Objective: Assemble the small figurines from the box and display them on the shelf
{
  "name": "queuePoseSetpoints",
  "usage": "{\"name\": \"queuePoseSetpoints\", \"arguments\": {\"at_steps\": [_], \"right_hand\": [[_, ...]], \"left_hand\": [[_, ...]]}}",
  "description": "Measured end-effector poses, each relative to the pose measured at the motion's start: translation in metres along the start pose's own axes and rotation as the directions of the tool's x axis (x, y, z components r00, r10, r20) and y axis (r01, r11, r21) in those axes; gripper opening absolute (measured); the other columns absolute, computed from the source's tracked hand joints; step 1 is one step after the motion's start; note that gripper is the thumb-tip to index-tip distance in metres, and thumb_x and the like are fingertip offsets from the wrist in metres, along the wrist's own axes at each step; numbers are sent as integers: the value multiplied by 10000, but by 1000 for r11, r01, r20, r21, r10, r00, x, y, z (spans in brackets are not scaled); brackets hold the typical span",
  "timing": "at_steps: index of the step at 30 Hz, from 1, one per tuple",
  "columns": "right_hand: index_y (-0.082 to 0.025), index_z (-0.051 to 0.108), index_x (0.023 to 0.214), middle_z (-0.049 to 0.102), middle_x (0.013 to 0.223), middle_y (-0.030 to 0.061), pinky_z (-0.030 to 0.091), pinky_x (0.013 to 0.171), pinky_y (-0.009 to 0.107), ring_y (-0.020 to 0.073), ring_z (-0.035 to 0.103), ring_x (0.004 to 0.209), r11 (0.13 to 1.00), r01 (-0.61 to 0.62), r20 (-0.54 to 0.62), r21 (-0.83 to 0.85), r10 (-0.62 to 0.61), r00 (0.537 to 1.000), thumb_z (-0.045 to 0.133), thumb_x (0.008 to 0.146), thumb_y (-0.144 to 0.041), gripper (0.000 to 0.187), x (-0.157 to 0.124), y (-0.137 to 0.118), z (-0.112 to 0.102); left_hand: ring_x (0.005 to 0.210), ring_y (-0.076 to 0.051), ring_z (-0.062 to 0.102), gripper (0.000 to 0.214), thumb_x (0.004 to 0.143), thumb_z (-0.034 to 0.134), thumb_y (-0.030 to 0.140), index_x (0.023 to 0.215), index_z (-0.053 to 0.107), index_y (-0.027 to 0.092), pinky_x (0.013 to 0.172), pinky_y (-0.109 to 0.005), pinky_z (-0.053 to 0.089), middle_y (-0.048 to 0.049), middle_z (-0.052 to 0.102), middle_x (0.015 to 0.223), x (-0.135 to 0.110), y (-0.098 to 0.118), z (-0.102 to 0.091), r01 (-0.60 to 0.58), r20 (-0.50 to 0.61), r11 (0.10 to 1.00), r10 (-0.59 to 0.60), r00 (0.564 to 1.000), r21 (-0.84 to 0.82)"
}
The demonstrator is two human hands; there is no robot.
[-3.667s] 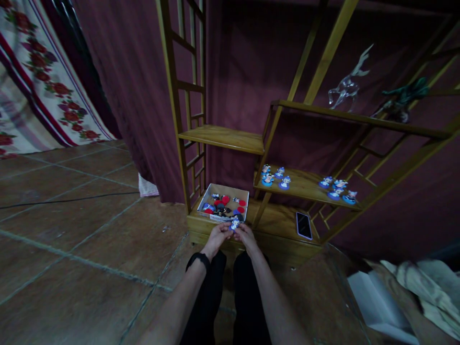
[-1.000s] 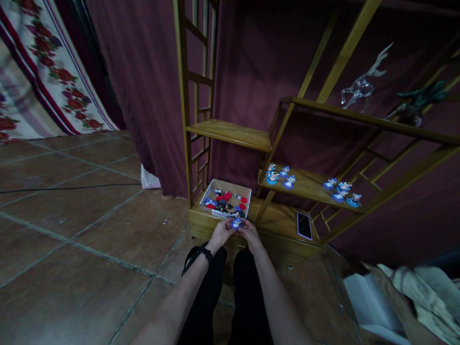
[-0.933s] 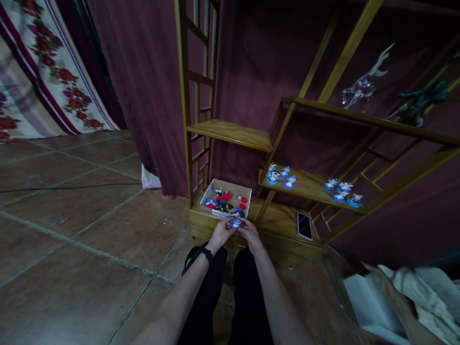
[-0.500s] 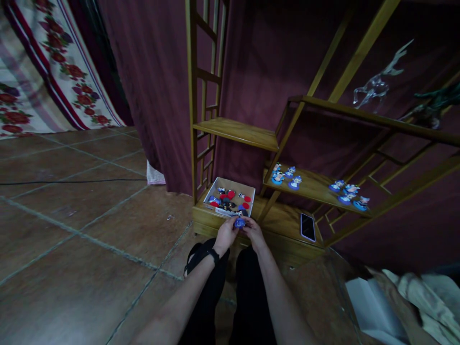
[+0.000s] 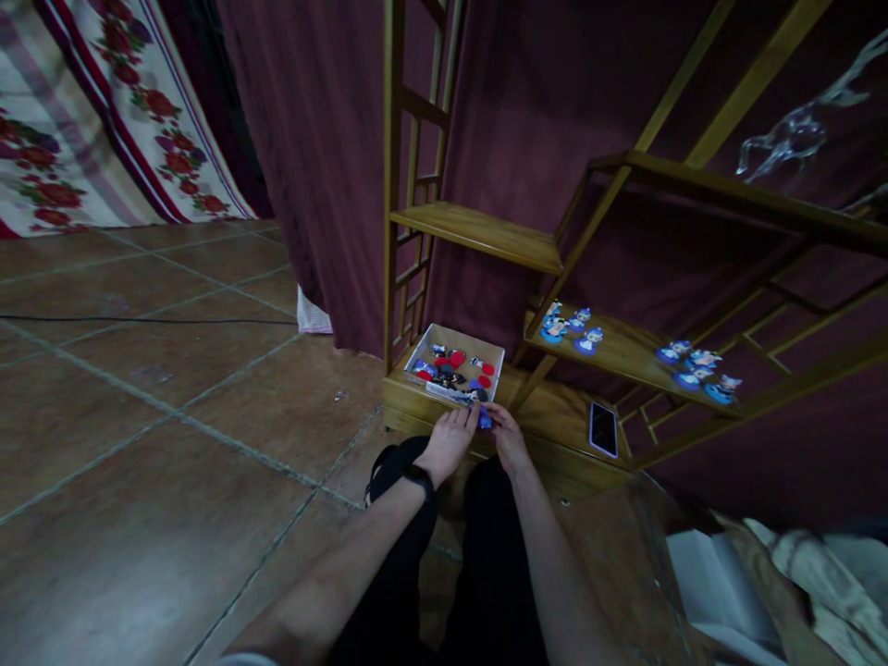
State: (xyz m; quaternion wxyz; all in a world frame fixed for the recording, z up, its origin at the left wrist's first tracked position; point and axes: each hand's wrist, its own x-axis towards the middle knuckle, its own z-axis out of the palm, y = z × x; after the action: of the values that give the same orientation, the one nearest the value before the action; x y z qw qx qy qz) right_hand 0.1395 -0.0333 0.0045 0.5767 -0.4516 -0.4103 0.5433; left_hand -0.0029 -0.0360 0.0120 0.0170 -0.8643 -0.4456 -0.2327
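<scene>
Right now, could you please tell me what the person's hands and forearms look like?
The left hand and right hand are ungloved, with bare forearms. The left side has a black wristband; the right shows none. A pale edge at the lower left may be a sleeve.

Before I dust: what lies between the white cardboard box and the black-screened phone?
The head view shows a slanting brown wooden post and wooden ledge between them.

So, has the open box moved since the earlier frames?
No. The open box sits just right of the lattice's front post, as before; both show farther right and higher in the picture, so the camera shifted, not the box.
</scene>
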Motion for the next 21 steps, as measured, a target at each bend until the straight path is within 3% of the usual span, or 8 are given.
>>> {"name": "queuePoseSetpoints", "arguments": {"at_steps": [7,21], "right_hand": [[-230,606,926,653,892,20,438,660,273,173,572,770,999,-39,17,-12,39,999,564,551,-149,386,2,4,-4],[-220,594,912,652,837,16,428,602,233,153,567,719,1000,-11,10,-16,11,1000,601,594,-195,319,6,10,-8]], "left_hand": [[885,-206,504,487,833,325,96,1318,277,113,760,-327,358,-138,529,992,-3,-2,-7,-71,4,996,71,997,50],[866,-209,512,464,839,309,84,1303,302,103,734,-331,370,-142,534,980,-4,3,-10,-96,16,984,95,995,150]]}}
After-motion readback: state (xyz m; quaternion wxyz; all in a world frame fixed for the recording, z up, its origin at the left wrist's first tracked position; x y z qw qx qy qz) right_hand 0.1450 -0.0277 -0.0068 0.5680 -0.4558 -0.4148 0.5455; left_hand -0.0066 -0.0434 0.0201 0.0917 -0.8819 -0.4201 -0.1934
